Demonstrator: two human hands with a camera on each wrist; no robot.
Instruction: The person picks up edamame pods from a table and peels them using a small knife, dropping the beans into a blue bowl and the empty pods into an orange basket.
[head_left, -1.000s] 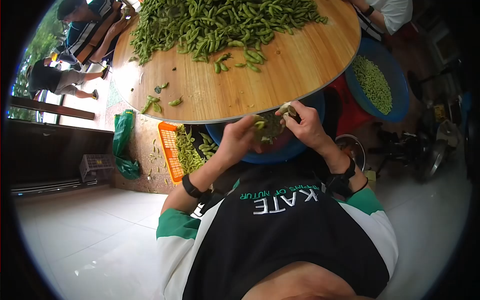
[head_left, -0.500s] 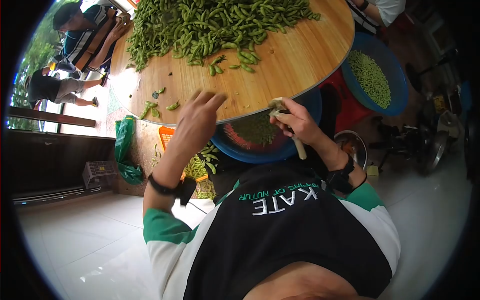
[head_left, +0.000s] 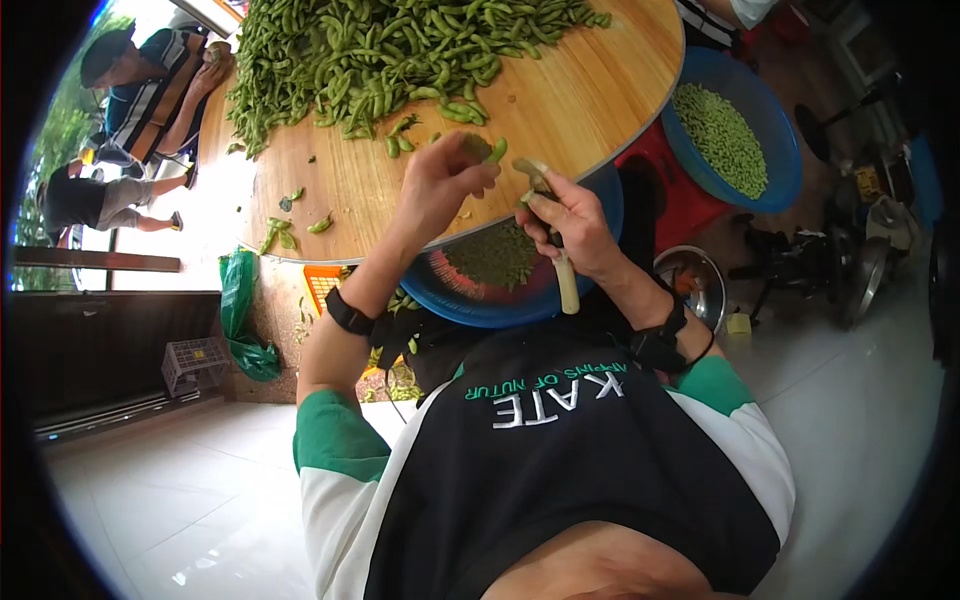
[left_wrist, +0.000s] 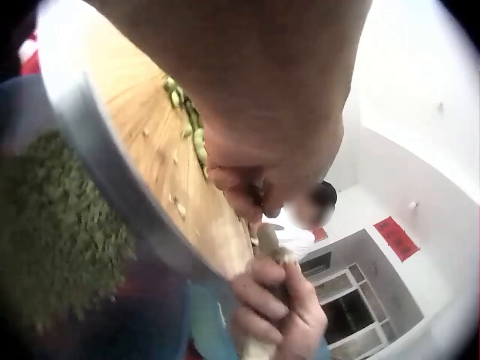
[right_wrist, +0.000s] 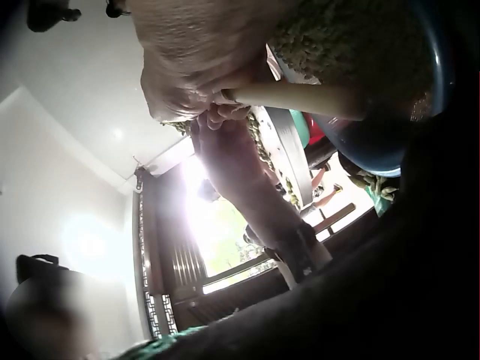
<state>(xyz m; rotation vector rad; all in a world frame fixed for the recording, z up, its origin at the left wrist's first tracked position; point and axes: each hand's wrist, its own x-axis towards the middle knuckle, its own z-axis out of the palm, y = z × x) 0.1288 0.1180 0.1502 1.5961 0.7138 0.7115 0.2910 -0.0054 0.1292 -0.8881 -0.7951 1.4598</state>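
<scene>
In the head view my left hand [head_left: 440, 185] is over the near edge of the round wooden table, pinching a green soybean pod [head_left: 498, 150] that sticks out past the fingertips. Just right of it, my right hand [head_left: 575, 225] grips a tool with a slim cream handle [head_left: 568, 285]; the handle points down toward my lap, and the working end is largely hidden by the fingers. The same handle [right_wrist: 300, 99] shows in the right wrist view. Beneath both hands sits a blue basin [head_left: 480, 315] with shelled green beans [head_left: 500, 260] in it.
A large heap of pods [head_left: 380, 60] covers the far side of the table [head_left: 590, 90]. On the right, a second blue basin [head_left: 790, 150] holds shelled beans. An orange basket [head_left: 322, 285] stands lower left. Another person [head_left: 150, 90] sits at the table's left.
My left hand reached out left over the table, then came back right and now has a pod. The right hand kept the tool; its cream handle came into sight.
</scene>
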